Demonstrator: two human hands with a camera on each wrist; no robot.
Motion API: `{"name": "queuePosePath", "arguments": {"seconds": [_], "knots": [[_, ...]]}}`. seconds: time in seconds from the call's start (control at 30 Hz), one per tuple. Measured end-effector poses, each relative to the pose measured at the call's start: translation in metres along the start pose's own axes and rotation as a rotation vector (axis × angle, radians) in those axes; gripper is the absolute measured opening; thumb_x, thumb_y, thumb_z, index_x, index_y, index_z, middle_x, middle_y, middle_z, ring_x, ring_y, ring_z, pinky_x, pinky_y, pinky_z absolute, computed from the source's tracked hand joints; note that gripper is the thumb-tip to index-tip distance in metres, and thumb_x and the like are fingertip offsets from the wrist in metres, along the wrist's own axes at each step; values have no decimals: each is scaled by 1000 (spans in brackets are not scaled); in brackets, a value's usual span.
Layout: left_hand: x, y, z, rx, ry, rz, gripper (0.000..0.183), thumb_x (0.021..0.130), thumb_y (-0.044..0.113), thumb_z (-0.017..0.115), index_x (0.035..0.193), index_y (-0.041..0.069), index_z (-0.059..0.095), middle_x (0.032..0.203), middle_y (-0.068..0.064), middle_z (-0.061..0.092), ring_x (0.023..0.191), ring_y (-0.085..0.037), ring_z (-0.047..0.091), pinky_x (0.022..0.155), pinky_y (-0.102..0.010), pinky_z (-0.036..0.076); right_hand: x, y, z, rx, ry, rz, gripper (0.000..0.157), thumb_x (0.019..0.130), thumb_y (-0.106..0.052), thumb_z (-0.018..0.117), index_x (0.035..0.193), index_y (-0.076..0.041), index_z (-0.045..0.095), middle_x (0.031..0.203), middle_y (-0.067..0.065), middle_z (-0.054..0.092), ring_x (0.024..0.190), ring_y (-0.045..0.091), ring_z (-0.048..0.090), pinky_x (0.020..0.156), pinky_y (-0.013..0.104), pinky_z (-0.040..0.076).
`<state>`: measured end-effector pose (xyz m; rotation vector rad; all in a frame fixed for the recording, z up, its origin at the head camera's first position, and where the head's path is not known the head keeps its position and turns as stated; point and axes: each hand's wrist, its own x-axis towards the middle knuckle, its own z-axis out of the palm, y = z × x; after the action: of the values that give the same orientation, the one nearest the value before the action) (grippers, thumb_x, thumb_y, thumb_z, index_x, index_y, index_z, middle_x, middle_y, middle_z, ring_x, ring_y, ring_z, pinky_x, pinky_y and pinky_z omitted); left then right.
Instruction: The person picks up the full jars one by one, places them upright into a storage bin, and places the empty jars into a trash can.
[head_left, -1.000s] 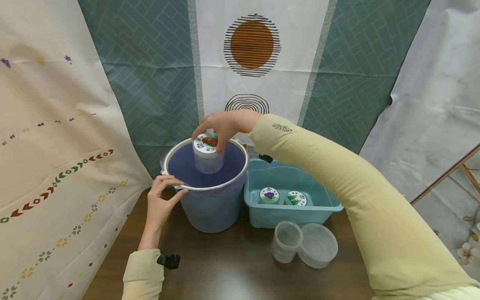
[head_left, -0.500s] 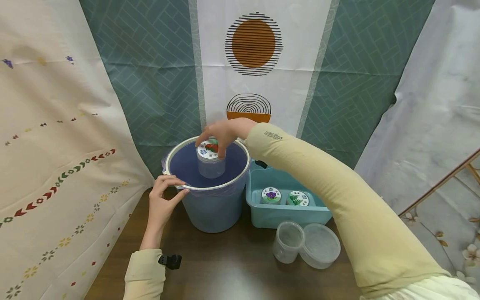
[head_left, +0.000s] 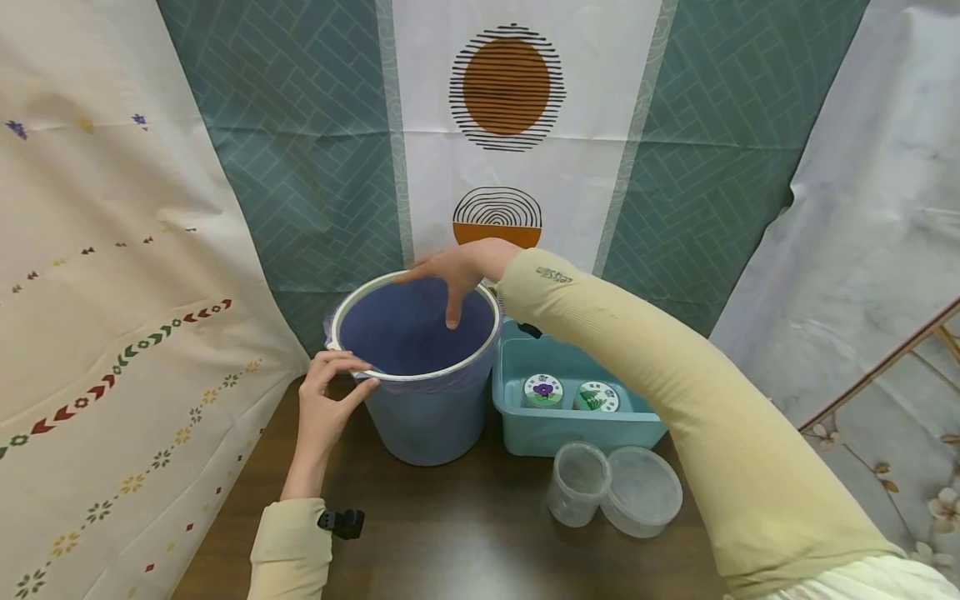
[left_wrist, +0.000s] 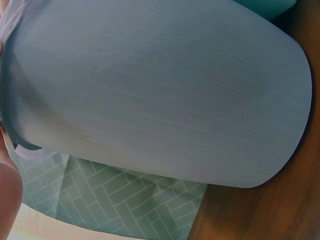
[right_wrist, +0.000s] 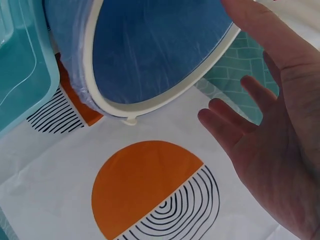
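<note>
A blue trash can (head_left: 427, 425) with a cream rim and a thin plastic liner stands upright on the table. My left hand (head_left: 324, 404) pinches the near left part of its rim between thumb and fingers. In the left wrist view, the can's side (left_wrist: 160, 95) fills most of the picture. Over the can's mouth my right hand (head_left: 456, 273) hovers, fingers spread and holding nothing. The right wrist view shows the same hand (right_wrist: 280, 130) beside the rim (right_wrist: 150, 102), its palm bare. The bottom of the can is hidden in both views.
Right of the can is a teal basin (head_left: 577, 433) holding a jar with a purple flower lid (head_left: 543, 390) and one with a green plant lid (head_left: 597, 397). In front stand an uncapped clear jar (head_left: 577, 487) and a wide clear tub (head_left: 642, 492). Curtains hang behind.
My right hand has let go of the clear jar with the red-pictured lid, which has dropped out of sight into the trash can. The left hand keeps its place on the rim.
</note>
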<state>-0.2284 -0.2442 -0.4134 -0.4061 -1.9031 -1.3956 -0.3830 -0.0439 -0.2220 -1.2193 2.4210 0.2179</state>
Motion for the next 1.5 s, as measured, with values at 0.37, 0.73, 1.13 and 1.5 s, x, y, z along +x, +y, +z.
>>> {"name": "queuePosePath", "arguments": {"seconds": [0.37, 0.73, 1.13, 1.5], "knots": [[-1, 0, 1, -4, 9, -3, 24, 70, -18, 77, 92, -10, 71, 99, -13, 60, 106, -5, 52, 102, -19, 38, -7, 11, 8, 46, -3, -2, 103, 80, -33, 82, 158, -38, 15, 168, 2, 11, 156, 27, 10, 123, 53, 25], [0, 0, 0, -4, 8, -7, 24, 70, -18, 77, 92, -10, 71, 100, -20, 58, 108, -8, 52, 103, -19, 37, -30, 29, 16, 141, 67, -11, 100, 79, -31, 83, 158, -35, 22, 167, -2, 16, 155, 23, 14, 122, 52, 26], [0, -1, 0, -6, 11, -24, 24, 70, -17, 77, 92, -10, 71, 101, -5, 59, 107, -6, 52, 102, -19, 38, -79, 51, 37, 171, 161, -10, 98, 77, -30, 85, 156, -35, 28, 166, 2, 21, 153, 29, 20, 119, 59, 28], [-1, 0, 3, -9, 14, -11, 24, 70, -18, 77, 92, -10, 70, 101, -13, 59, 107, -7, 52, 102, -19, 38, -128, 52, 90, 135, 258, -142, 98, 73, -32, 88, 155, -23, 35, 162, 7, 32, 149, 33, 29, 118, 59, 29]]}}
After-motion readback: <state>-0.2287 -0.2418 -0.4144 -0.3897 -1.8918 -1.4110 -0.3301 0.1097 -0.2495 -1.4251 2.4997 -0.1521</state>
